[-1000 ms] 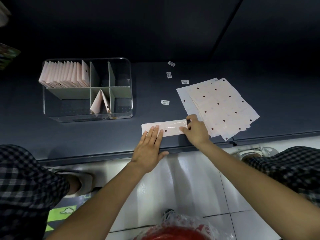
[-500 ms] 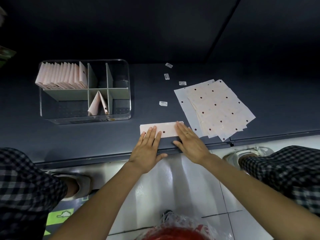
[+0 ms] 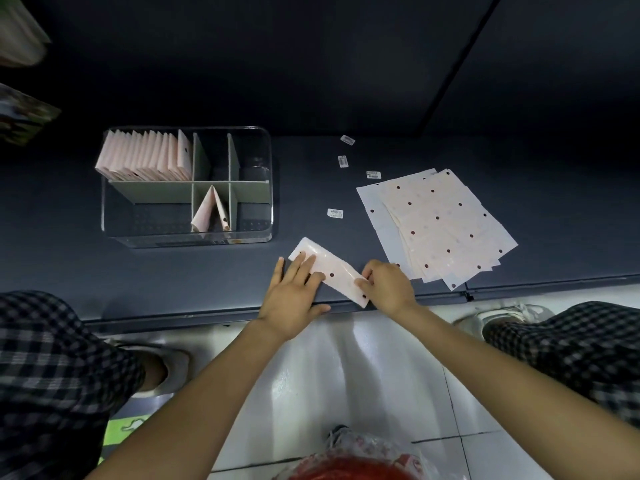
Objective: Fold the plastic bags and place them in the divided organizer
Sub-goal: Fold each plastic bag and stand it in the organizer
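Observation:
A pink dotted plastic bag, folded into a long strip (image 3: 337,271), lies slanted near the front edge of the dark shelf. My left hand (image 3: 292,292) presses flat on its left half with straight fingers. My right hand (image 3: 386,284) pinches the strip's lower right end. A stack of flat pink dotted bags (image 3: 440,223) lies to the right. The clear divided organizer (image 3: 266,188) stands at the left; its back left compartment holds a row of several folded bags (image 3: 145,157), and a front middle compartment holds two folded bags (image 3: 209,211).
Small white labels (image 3: 335,213) lie scattered on the dark shelf (image 3: 69,265) between the organizer and the stack. My checked trouser legs and shoes flank the tiled floor below. A red and white bag (image 3: 349,459) sits at the bottom.
The strip has turned from level to slanted, its right end now nearer the shelf edge. My right hand went from pressing flat on it to pinching that end. My left hand stayed on it.

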A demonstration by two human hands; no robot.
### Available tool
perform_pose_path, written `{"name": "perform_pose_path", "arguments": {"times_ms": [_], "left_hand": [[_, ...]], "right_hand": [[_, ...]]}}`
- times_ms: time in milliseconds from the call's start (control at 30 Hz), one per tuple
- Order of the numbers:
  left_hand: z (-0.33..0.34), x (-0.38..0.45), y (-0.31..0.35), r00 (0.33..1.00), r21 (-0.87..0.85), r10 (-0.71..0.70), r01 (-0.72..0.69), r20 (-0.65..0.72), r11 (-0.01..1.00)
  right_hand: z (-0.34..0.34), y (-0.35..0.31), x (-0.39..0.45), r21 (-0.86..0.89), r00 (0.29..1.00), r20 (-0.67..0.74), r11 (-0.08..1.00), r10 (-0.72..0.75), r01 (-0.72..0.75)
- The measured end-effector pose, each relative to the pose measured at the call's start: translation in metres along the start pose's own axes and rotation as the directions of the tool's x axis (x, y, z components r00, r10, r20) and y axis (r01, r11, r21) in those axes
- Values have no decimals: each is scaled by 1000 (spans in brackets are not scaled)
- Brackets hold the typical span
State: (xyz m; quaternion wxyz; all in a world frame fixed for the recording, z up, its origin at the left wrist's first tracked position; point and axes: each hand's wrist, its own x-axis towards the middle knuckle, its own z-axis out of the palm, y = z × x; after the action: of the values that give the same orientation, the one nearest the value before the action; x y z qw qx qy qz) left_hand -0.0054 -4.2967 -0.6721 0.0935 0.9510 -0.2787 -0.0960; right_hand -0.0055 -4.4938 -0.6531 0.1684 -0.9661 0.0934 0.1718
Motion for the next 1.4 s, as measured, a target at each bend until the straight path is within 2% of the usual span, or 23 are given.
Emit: {"name": "perform_pose_path", "arguments": {"times_ms": [100,167,233,300,367,433,467,533,633,700,800,933,1067,1267,1400], "left_hand": [[-5,-5,4,987,16,123,-122,-99,992],[-3,-12,9,967,-2,200,-203,-159,979],[0,-18,12,958,2,215,-218,-193,976],[2,-21,11,955,14,206,-208,-215,978],[3,-20,9,954,13,186,-189,-237,982],[2,-18,9,953,-16,156,-166,-259,986],[2,-18,10,955,-47,132,-149,-266,988],[3,-17,12,958,-137,64,-106,-281,985],[5,-15,12,963,-288,-25,-55,-268,956],[6,-14,11,969,-359,-69,-20,-236,933],[8,-9,10,962,-488,-204,91,-184,868],[11,-1,6,883,-589,-457,312,-111,746],[10,8,4,845,-578,-534,426,-21,696],[8,13,9,819,-552,-574,485,13,679],[7,14,11,812,-533,-584,501,17,681]], "right_hand": [[14,-6,-23,34,992,85,995,91,-95],[22,-12,-34,133,976,178,980,123,-148],[25,-17,-42,276,951,284,939,126,-207],[23,-16,-44,338,946,303,914,120,-225],[17,-8,-41,220,987,137,969,85,-114],[13,7,-36,141,996,-45,987,-78,84],[11,13,-34,128,980,-65,972,-188,196],[12,21,-30,123,930,-12,923,-367,366],[21,16,-25,133,877,7,870,-480,475],[27,8,-22,230,896,-37,868,-444,439],[26,-4,-15,395,957,-109,871,-269,291],[20,-16,-1,494,999,-41,869,-9,28],[15,-21,9,446,999,9,894,36,-36],[9,-26,25,342,992,93,933,89,-116],[5,-27,33,289,985,151,950,77,-119]]}}
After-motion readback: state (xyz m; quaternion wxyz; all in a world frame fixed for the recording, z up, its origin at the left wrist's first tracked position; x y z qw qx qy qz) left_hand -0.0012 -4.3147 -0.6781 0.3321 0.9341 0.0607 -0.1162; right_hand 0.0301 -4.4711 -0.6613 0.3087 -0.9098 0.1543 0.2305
